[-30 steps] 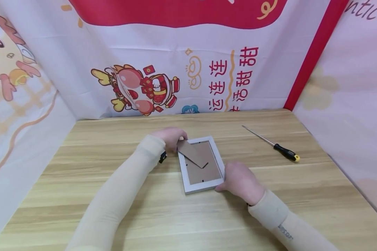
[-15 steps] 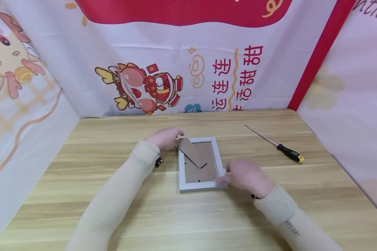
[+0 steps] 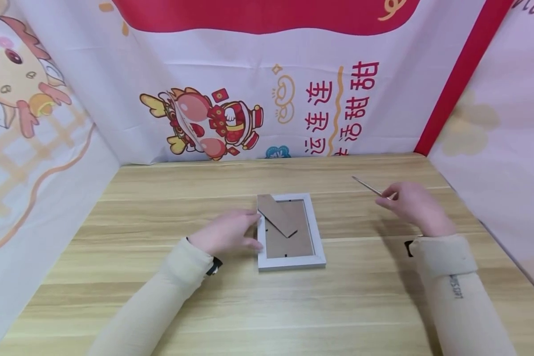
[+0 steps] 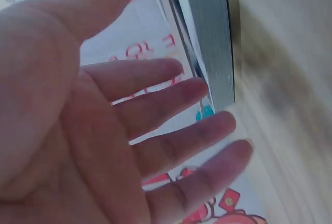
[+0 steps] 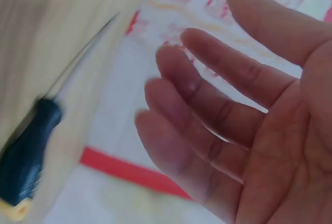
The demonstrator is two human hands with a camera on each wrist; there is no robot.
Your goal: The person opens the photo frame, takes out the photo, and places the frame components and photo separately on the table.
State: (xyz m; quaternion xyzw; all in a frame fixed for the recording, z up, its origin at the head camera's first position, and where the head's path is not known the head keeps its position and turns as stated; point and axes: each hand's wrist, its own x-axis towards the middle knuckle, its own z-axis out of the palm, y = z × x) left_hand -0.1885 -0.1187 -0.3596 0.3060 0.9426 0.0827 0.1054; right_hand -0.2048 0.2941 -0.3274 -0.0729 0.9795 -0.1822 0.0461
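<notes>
A white picture frame lies face down on the wooden table. Its brown cardboard back faces up, with the stand flap folded across it. My left hand lies with straight fingers against the frame's left edge; the left wrist view shows the open palm beside the frame's side. My right hand hovers open over a screwdriver, hiding its handle in the head view. The right wrist view shows loose fingers apart from the black, yellow-tipped handle.
Printed cloth banners wall the table in at the back, left and right. Bare wood lies in front of the frame and to its left.
My right hand left the frame's lower right corner and moved right to the screwdriver. My left hand slid from the frame's top left corner down to its left edge.
</notes>
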